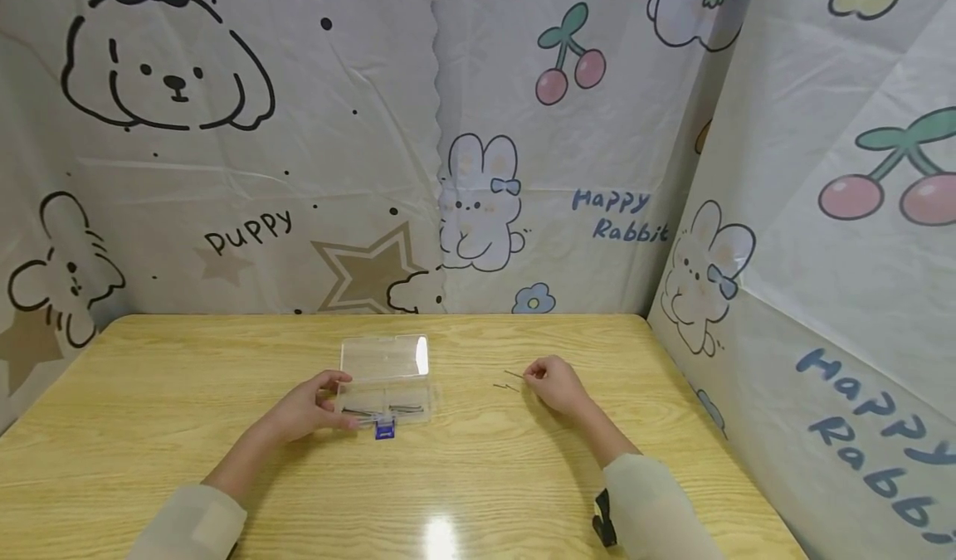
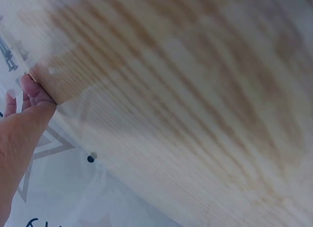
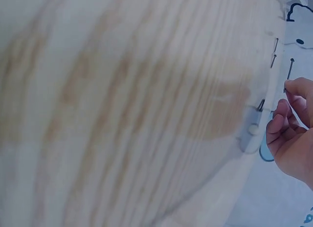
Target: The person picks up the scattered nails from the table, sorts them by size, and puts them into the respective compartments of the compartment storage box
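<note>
A clear plastic box [image 1: 407, 396] with a blue latch [image 1: 384, 430] stands on the table, its transparent lid [image 1: 384, 357] raised at the back. Thin dark nails [image 1: 407, 410] lie in its front part, on either side of a divider. My left hand [image 1: 308, 409] grips the box's left side, thumb at the front and fingers further back. To the right of the box, my right hand [image 1: 556, 384] pinches one nail [image 3: 291, 68] between thumb and fingertips. Beside that hand, two more loose nails [image 1: 500, 386] lie on the wood.
The wood-grain table [image 1: 463, 477] ends at a printed cloth backdrop [image 1: 358, 145]. Another cloth panel [image 1: 792, 278] runs along the table's right side. Pale sleeves [image 1: 653, 494] cover both forearms, and a black strap [image 1: 603, 518] shows near the right one.
</note>
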A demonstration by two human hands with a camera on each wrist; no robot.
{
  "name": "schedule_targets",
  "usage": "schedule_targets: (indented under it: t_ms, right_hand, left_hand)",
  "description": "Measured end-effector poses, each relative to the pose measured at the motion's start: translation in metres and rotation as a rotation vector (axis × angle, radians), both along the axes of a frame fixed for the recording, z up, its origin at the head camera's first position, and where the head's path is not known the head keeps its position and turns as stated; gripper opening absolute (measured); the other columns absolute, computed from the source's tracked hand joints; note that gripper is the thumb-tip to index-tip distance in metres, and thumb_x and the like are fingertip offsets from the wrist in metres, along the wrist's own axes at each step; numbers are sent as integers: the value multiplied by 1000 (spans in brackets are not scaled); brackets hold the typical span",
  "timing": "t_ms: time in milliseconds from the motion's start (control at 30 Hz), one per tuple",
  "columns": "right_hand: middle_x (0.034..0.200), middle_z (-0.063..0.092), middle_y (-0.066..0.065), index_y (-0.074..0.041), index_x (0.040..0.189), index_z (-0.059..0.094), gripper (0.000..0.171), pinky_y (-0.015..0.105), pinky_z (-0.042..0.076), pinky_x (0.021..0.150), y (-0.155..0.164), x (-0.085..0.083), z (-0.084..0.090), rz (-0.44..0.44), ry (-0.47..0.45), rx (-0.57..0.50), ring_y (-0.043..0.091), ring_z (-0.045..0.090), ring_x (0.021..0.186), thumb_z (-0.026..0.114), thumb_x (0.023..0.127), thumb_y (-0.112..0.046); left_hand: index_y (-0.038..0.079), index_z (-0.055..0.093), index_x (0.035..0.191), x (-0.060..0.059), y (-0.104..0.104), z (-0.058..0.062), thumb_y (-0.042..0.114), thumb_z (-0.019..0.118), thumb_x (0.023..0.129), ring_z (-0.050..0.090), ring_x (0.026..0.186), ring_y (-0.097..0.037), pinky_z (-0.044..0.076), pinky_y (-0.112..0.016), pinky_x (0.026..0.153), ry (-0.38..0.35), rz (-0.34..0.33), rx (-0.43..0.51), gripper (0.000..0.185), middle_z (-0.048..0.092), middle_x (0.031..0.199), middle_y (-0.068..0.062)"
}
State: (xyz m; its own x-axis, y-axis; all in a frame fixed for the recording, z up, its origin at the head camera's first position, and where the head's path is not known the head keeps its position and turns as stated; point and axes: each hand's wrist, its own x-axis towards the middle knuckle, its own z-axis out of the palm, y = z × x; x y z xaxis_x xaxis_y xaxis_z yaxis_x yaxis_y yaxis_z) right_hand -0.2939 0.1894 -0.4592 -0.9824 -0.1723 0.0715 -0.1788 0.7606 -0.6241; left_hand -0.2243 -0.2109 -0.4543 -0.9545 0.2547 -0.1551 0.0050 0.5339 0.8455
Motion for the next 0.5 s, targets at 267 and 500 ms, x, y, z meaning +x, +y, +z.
schedule_targets:
  t_ms: [267, 500]
  right_hand:
    - [83, 59, 3, -6, 86, 69, 9, 27, 40, 66, -11, 3, 7, 22, -11, -15, 13, 47, 72, 62, 88, -12]
    - [85, 58, 4, -6, 87, 68, 10, 26, 39, 64, -19, 6, 8, 47, -17, -15, 13, 46, 71, 62, 88, -13]
  left_hand:
    - [1, 39, 134, 1, 1, 3, 27, 81, 73, 46, 92, -23, 41, -31, 72, 5, -12, 15, 79, 41, 128, -23]
    - [0, 38, 134, 2, 0, 2, 27, 81, 73, 47, 95, -25, 42, -31, 74, 7, -19, 18, 79, 40, 128, -24]
